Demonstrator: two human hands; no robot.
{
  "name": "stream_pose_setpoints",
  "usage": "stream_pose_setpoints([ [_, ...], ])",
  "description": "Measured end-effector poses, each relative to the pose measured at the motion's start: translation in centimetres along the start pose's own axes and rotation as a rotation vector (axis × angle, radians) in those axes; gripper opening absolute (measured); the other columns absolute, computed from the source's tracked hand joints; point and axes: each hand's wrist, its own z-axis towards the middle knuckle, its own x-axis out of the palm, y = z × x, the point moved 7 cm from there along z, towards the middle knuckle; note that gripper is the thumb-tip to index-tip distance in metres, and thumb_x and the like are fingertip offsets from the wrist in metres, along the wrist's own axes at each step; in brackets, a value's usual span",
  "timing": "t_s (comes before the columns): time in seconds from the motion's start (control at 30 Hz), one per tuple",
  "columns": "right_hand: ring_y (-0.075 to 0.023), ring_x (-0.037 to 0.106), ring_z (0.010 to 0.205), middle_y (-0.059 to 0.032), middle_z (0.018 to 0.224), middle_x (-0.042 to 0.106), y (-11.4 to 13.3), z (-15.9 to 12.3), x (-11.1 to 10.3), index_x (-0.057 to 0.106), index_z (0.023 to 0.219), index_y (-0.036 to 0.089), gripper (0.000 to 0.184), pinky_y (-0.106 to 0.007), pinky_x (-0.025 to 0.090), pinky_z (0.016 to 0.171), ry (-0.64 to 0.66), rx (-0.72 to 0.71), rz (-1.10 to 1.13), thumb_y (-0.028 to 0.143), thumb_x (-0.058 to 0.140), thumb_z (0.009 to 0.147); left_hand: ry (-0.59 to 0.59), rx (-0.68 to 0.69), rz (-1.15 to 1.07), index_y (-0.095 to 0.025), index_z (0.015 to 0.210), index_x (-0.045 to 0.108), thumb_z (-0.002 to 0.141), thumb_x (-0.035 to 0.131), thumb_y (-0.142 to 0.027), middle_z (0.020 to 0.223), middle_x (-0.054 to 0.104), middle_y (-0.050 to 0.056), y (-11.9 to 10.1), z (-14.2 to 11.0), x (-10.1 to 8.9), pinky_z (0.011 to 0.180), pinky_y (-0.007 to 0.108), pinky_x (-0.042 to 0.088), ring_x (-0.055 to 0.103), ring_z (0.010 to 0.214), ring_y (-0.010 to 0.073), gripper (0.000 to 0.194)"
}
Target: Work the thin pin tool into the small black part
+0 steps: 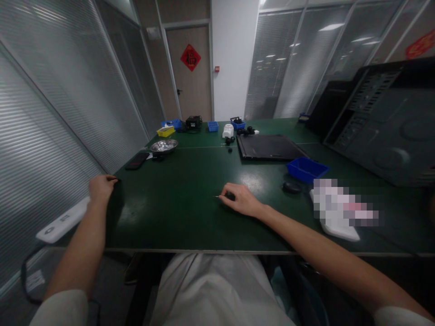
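My left hand (101,188) is at the table's left edge. Its fingers are pinched together by a small dark object (117,180), too small to name. Over the middle of the green table (170,199), my right hand (240,200) is closed around a small tool with a dark body (230,195) and a thin metal tip (216,196). The tip points left, and the fingers hide most of the tool. A white power strip (64,219) lies beside my left forearm.
Right: black mouse (291,187), blue tray (307,170), white flat object (340,231) under a pixelated patch, and large metal computer case (387,131). Further back: closed laptop (272,147) and white device (228,131). Left: metal bowl (164,146), phone (137,160) and yellow tray (166,131).
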Motion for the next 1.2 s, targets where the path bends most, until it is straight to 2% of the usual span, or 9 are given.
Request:
stream_pose_setpoints([
  [0.27, -0.014, 0.06, 0.074, -0.0019, 0.091, 0.067, 0.1, 0.0, -0.1, 0.064, 0.095, 0.02, 0.014, -0.026, 0.042, 0.069, 0.01, 0.009, 0.0, 0.033, 0.061, 0.099, -0.022, -0.027, 0.078, -0.014, 0.116, 0.078, 0.088, 0.073, -0.03, 0.092, 0.071, 0.006, 0.0, -0.4, -0.2, 0.067, 0.022, 0.029, 0.05, 0.074, 0.0173, 0.033],
  [0.47, -0.0147, 0.061, 0.075, -0.0026, 0.093, 0.068, 0.2, 0.1, 0.0, 0.064, 0.096, 0.02, 0.014, -0.027, 0.043, 0.071, 0.016, 0.015, 0.002, 0.033, 0.061, 0.099, 0.018, -0.032, 0.094, -0.014, 0.115, 0.079, 0.089, 0.069, -0.026, 0.097, 0.072, 0.009, -0.4, -0.7, -0.1, 0.068, 0.023, 0.031, 0.051, 0.074, 0.0178, 0.031],
  [0.67, -0.015, 0.06, 0.076, -0.0029, 0.092, 0.067, 0.4, 0.1, -0.1, 0.064, 0.096, 0.02, 0.014, -0.027, 0.043, 0.071, 0.026, 0.014, -0.007, 0.033, 0.06, 0.1, 0.011, -0.035, 0.125, -0.014, 0.117, 0.078, 0.093, 0.062, -0.026, 0.105, 0.072, 0.011, -0.8, -1.2, -0.3, 0.073, 0.026, 0.036, 0.056, 0.086, 0.0215, 0.031],
  [0.83, -0.014, 0.059, 0.074, -0.0022, 0.092, 0.067, 0.3, 0.1, 0.0, 0.064, 0.095, 0.02, 0.014, -0.026, 0.042, 0.069, 0.033, 0.019, -0.005, 0.032, 0.061, 0.099, 0.002, -0.006, 0.154, -0.008, 0.114, 0.077, 0.094, 0.057, -0.022, 0.103, 0.07, 0.015, -2.0, -1.6, -0.6, 0.08, 0.029, 0.04, 0.058, 0.091, 0.0238, 0.031],
  [0.97, -0.0145, 0.06, 0.075, -0.0026, 0.093, 0.067, 0.3, 0.1, 0.0, 0.065, 0.096, 0.02, 0.013, -0.026, 0.043, 0.07, 0.037, 0.017, -0.002, 0.032, 0.061, 0.099, 0.008, -0.018, 0.169, -0.004, 0.109, 0.077, 0.093, 0.057, -0.021, 0.097, 0.069, 0.018, -3.0, -2.0, -0.9, 0.079, 0.032, 0.042, 0.059, 0.088, 0.026, 0.031],
  [1.2, -0.0155, 0.062, 0.078, -0.003, 0.094, 0.068, 0.3, 0.1, -0.1, 0.066, 0.097, 0.02, 0.012, -0.027, 0.043, 0.071, 0.043, 0.013, 0.002, 0.031, 0.061, 0.099, 0.01, -0.058, 0.175, -0.005, 0.111, 0.076, 0.092, 0.06, -0.025, 0.095, 0.069, 0.018, -3.4, -2.5, -1.8, 0.08, 0.036, 0.043, 0.061, 0.095, 0.0309, 0.032],
])
